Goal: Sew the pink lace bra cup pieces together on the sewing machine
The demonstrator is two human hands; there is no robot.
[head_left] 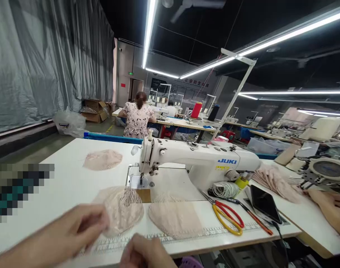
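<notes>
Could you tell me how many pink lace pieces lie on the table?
3 singly: far lace piece, near-left lace piece by the left hand, near-right lace piece. The pink lace heap right of the white sewing machine may hide more.

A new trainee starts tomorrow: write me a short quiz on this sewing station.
1. True or false: the scissors have blue handles.
2. Which does the left hand hold? A denim sleeve, B lace piece, C leather strap.
3. Fill in: the brand label on the sewing machine reads ___.
Key: 1 false, they are red and yellow; 2 B; 3 JUKI.
</notes>
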